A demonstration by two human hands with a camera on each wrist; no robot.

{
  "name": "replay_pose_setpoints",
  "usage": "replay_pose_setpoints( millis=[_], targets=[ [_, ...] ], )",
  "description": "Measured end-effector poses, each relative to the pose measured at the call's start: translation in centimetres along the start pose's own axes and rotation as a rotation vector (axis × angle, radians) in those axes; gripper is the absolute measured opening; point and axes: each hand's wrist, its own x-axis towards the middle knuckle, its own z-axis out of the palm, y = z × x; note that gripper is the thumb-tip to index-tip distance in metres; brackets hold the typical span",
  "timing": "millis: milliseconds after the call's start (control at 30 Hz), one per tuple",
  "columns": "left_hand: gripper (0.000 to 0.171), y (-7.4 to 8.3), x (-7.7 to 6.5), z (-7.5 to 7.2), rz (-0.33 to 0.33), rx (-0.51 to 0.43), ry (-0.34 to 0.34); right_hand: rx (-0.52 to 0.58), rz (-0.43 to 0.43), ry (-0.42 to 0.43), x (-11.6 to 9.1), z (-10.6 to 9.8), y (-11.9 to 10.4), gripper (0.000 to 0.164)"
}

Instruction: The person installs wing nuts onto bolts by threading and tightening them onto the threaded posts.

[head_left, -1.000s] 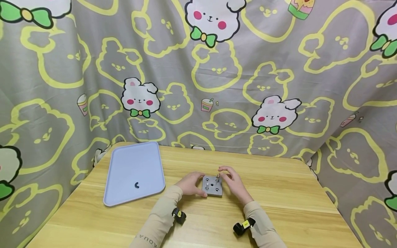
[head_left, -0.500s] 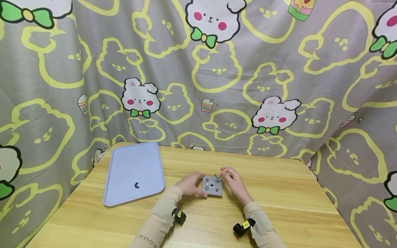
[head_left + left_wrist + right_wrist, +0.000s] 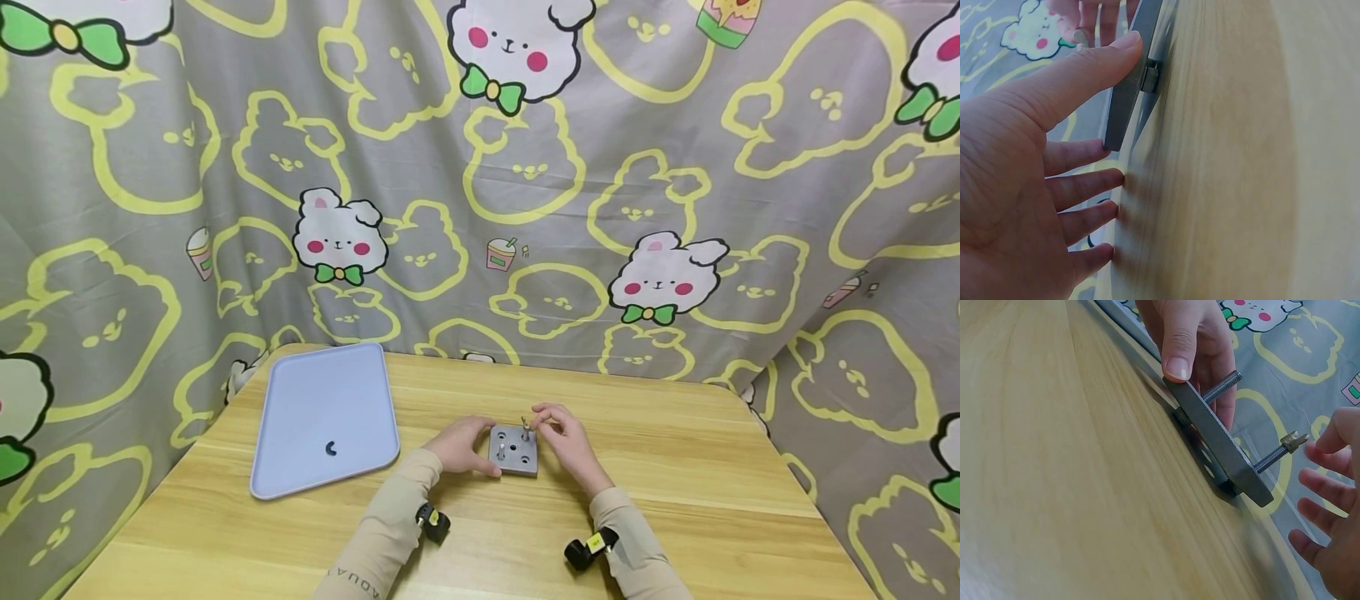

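Note:
My left hand (image 3: 459, 446) grips a square grey metal plate (image 3: 512, 461) with holes, thumb at its near corner and index finger on the far side. Bolt heads, such as one bolt head (image 3: 1150, 78), show under the plate and prop it above the table. Two threaded bolts stand up through it. The nearer bolt (image 3: 1222, 387) is bare at its top. On the far right one, a brass-coloured wing nut (image 3: 1292, 441) sits near the upper end. Beside that wing nut is my right hand (image 3: 567, 443), index fingertip right at a wing, the other fingers loosely bent.
A pale blue tray (image 3: 322, 392) lies on the left of the wooden table (image 3: 705, 483). In it rests a small dark curved piece (image 3: 330, 448). Behind the table hangs a grey patterned curtain (image 3: 427, 150). Each wrist wears a black camera.
The wing nut has turned on its bolt. My right fingertips have shifted slightly right, off the wing nut. The left hand and the plate stay in place.

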Motion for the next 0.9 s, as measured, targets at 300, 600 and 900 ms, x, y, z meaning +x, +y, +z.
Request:
replay_pose_setpoints(
  millis=[300,600,900],
  targets=[
    [0.09,-0.1,0.0,0.0,-0.001,-0.006,0.0,-0.008,-0.063,-0.099,0.0,0.0,0.4,0.037],
    [0.089,-0.1,0.0,-0.1,0.002,-0.009,-0.004,-0.048,-0.055,-0.237,-0.9,-1.0,-3.1,0.036],
    [0.09,-0.2,0.1,0.0,0.005,-0.007,0.0,-0.007,-0.055,-0.224,-0.8,-0.7,-2.6,0.032]
  ],
)
